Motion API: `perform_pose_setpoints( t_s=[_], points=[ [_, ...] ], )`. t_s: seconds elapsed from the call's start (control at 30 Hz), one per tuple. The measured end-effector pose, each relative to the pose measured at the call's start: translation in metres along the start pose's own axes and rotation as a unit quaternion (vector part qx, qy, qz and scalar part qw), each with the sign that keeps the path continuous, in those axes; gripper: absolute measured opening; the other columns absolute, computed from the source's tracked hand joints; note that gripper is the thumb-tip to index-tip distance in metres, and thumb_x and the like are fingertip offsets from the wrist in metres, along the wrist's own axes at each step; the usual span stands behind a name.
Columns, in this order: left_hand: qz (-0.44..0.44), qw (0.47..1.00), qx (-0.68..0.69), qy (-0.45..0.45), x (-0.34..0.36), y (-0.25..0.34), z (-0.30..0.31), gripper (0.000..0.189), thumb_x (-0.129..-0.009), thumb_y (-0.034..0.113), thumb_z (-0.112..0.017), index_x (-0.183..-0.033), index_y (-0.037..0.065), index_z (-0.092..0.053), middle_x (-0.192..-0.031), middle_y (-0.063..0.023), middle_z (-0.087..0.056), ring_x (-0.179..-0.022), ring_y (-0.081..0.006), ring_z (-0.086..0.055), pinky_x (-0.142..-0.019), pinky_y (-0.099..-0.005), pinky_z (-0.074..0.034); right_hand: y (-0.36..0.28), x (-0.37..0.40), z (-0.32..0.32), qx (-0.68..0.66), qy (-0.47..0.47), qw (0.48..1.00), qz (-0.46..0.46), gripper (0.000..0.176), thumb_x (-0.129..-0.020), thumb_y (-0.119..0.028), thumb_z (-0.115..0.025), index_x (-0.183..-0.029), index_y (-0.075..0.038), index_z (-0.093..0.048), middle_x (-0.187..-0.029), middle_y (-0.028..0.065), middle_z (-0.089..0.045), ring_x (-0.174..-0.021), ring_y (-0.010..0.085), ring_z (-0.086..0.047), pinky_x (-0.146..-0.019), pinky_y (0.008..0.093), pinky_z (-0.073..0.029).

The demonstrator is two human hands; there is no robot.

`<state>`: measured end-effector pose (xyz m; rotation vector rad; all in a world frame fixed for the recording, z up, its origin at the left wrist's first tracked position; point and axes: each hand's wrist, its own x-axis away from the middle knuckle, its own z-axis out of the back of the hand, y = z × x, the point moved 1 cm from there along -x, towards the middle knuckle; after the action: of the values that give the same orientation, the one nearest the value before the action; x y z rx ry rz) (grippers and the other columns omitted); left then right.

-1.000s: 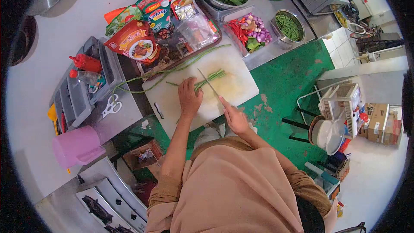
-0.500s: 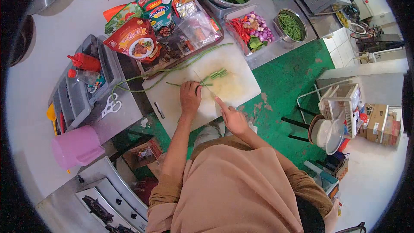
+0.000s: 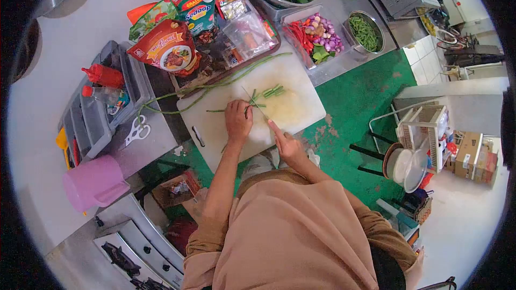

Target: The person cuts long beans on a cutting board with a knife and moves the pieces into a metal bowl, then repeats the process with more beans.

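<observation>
My left hand (image 3: 238,120) presses down on long beans (image 3: 215,111) on the white cutting board (image 3: 301,108), its fingers curled over them. In my right hand (image 3: 291,148) is the handle of a knife (image 3: 259,108), whose thin blade lies across the beans just right of my left fingertips. Short cut bean pieces (image 3: 274,92) sit in a small pile beyond the blade. Uncut long beans (image 3: 236,78) stretch along the board's far edge and trail left past it.
Seasoning packets (image 3: 166,48) stand on a tray behind the board. To the right are a container of chillies and shallots (image 3: 322,32) and a steel bowl of cut beans (image 3: 364,31). Scissors (image 3: 138,131), a grey organiser (image 3: 88,123) and a pink jug (image 3: 94,182) are left.
Some bean bits now show at the blade's far end, near my left fingers. Both hands stay in nearly the same place, and the view has shifted slightly.
</observation>
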<state>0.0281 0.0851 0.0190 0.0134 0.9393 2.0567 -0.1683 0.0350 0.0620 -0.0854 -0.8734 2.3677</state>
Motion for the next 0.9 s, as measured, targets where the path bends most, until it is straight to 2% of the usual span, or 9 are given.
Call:
perform_pose_setpoints(
  t_s=[0.03, 0.1, 0.2, 0.3, 0.4, 0.5, 0.63, 0.7, 0.9],
  points=[
    [-0.002, 1.000, 0.001, 0.001, 0.000, 0.001, 0.000, 0.015, -0.078, 0.009, -0.068, -0.088, 0.008, -0.057, -0.093, -0.0103, -0.060, -0.094, -0.0332, -0.055, -0.084, -0.0455, -0.042, 0.003, -0.002, 0.000, 0.001, 0.002, 1.000, 0.000, 0.057, -0.096, -0.013, -0.049, -0.149, -0.023, -0.031, -0.081, 0.0245, -0.060, -0.064, 0.0431, -0.059, -0.058, 0.0503, -0.049],
    [0.003, 1.000, -0.011, 0.003, 0.000, 0.002, 0.001, 0.016, -0.078, 0.010, -0.068, -0.090, 0.009, -0.058, -0.094, -0.0102, -0.060, -0.094, -0.0328, -0.055, -0.084, -0.0457, -0.042, 0.007, -0.008, 0.000, -0.069, -0.052, 0.994, -0.074, 0.054, -0.097, -0.016, -0.048, -0.148, -0.023, -0.033, -0.104, 0.0264, -0.063, -0.080, 0.0451, -0.063, -0.069, 0.0494, -0.051],
    [-0.007, 0.999, -0.017, 0.029, 0.001, 0.005, 0.001, 0.018, -0.078, 0.010, -0.068, -0.093, 0.010, -0.059, -0.097, -0.0086, -0.060, -0.096, -0.0315, -0.055, -0.084, -0.0451, -0.041, 0.009, -0.011, 0.010, -0.152, -0.046, 0.984, -0.077, 0.051, -0.099, -0.019, -0.046, -0.148, -0.024, -0.033, -0.124, 0.0227, -0.058, -0.096, 0.0453, -0.062, -0.080, 0.0484, -0.051],
    [-0.071, 0.994, -0.071, 0.042, 0.007, 0.007, 0.000, 0.021, -0.077, 0.010, -0.069, -0.096, 0.012, -0.060, -0.100, -0.0067, -0.058, -0.097, -0.0297, -0.055, -0.084, -0.0441, -0.041, 0.016, -0.009, 0.011, -0.186, -0.011, 0.982, -0.040, 0.055, -0.098, -0.018, -0.045, -0.149, -0.031, -0.027, -0.106, 0.0234, -0.064, -0.089, 0.0453, -0.063, -0.080, 0.0524, -0.050],
    [-0.089, 0.992, -0.072, 0.049, 0.007, 0.007, -0.002, 0.022, -0.076, 0.011, -0.070, -0.096, 0.014, -0.062, -0.101, -0.0053, -0.057, -0.099, -0.0280, -0.055, -0.085, -0.0438, -0.041, 0.014, -0.008, 0.012, -0.126, 0.039, 0.991, 0.028, 0.055, -0.098, -0.017, -0.045, -0.148, -0.030, -0.029, -0.105, 0.0261, -0.063, -0.087, 0.0449, -0.064, -0.077, 0.0528, -0.051],
    [-0.088, 0.993, -0.072, 0.041, 0.005, 0.011, 0.001, 0.015, -0.075, 0.010, -0.069, -0.089, 0.012, -0.063, -0.098, -0.0054, -0.057, -0.097, -0.0273, -0.054, -0.087, -0.0422, -0.043, 0.011, -0.007, 0.017, -0.062, -0.031, 0.997, -0.030, 0.055, -0.097, -0.017, -0.046, -0.148, -0.028, -0.030, -0.104, 0.0285, -0.063, -0.084, 0.0444, -0.064, -0.074, 0.0528, -0.051],
    [-0.099, 0.991, -0.079, 0.030, 0.001, 0.015, 0.000, 0.014, -0.076, 0.011, -0.069, -0.089, 0.012, -0.064, -0.096, -0.0054, -0.056, -0.096, -0.0270, -0.054, -0.087, -0.0420, -0.043, 0.005, -0.009, 0.026, -0.035, -0.039, 0.998, -0.032, 0.056, -0.096, -0.015, -0.047, -0.149, -0.027, -0.030, -0.095, 0.0297, -0.063, -0.079, 0.0449, -0.064, -0.071, 0.0531, -0.051],
    [-0.108, 0.991, -0.084, 0.011, 0.001, 0.014, -0.002, 0.016, -0.075, 0.011, -0.071, -0.090, 0.013, -0.065, -0.095, -0.0051, -0.055, -0.095, -0.0281, -0.054, -0.085, -0.0429, -0.042, 0.004, -0.010, 0.030, -0.107, -0.043, 0.992, -0.053, 0.059, -0.095, -0.015, -0.048, -0.149, -0.026, -0.028, -0.086, 0.0282, -0.063, -0.076, 0.0451, -0.064, -0.069, 0.0542, -0.050],
    [-0.112, 0.987, -0.118, 0.004, -0.002, 0.018, -0.004, 0.012, -0.079, 0.014, -0.066, -0.085, 0.009, -0.057, -0.089, -0.0078, -0.052, -0.090, -0.0280, -0.053, -0.078, -0.0428, -0.043, 0.012, -0.008, 0.025, -0.105, -0.020, 0.994, -0.023, 0.058, -0.095, -0.015, -0.048, -0.149, -0.027, -0.029, -0.084, 0.0281, -0.064, -0.078, 0.0449, -0.064, -0.070, 0.0542, -0.050]
  ],
)
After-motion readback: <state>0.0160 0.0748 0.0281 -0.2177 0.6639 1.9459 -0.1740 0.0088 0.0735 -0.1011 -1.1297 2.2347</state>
